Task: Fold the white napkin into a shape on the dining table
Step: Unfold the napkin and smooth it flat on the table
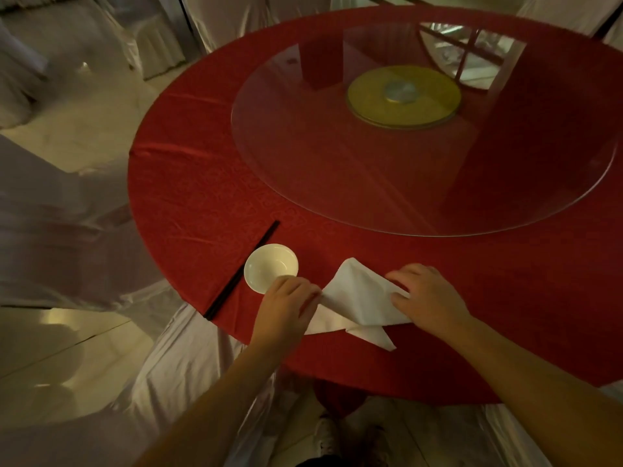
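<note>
In the head view, a round desk (188, 183) draped in smooth red patterned cloth is seen from above. Near its edge, at about 6 o'clock on the desk, the white napkin (359, 294) lies folded into a soft, pointed triangular shape, one tip aimed toward 11 o'clock and a second narrow point trailing toward 5 o'clock. The left hand (286, 308) is laid on the napkin's 9 o'clock corner, its fingers curled narrow over the cloth edge. The right hand (426, 298) is pressed on the 3 o'clock side, fingers held fairly straight and flat against the fabric. A small glossy white bowl (270, 267) sits just beside the left hand at 11 o'clock, with black chopsticks (242, 269) lying slantwise beside it. A clear glass turntable (303, 156) with a gold round hub (404, 96) occupies the desk's middle.
</note>
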A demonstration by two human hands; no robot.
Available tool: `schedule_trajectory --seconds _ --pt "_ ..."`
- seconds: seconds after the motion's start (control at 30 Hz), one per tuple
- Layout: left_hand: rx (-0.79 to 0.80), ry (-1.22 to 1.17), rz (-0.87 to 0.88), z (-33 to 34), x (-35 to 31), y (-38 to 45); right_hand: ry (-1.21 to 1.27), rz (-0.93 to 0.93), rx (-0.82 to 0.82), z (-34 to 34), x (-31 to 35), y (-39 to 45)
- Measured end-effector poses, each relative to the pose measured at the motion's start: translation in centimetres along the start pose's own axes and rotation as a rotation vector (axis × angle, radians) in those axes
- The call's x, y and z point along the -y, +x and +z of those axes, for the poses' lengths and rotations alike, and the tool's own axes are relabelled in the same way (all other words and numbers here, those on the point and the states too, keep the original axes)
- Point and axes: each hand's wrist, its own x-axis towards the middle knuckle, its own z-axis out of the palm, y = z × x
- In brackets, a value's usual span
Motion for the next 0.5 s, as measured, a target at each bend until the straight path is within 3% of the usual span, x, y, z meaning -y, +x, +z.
schedule_trajectory --seconds 0.1,0.23,0.5 --pt "0.007 -0.020 0.108 -1.7 -1.6 1.7 0.147 -0.270 0.054 -1.4 3.6 1.4" --pt "0.009 -0.053 0.240 -3.4 -3.1 3.2 0.227 -0.494 0.082 -3.5 7.0 2.6" --pt "0.012 0.008 0.231 -5.5 -3.8 5.0 0.102 -0.412 0.190 -6.5 6.9 3.0"
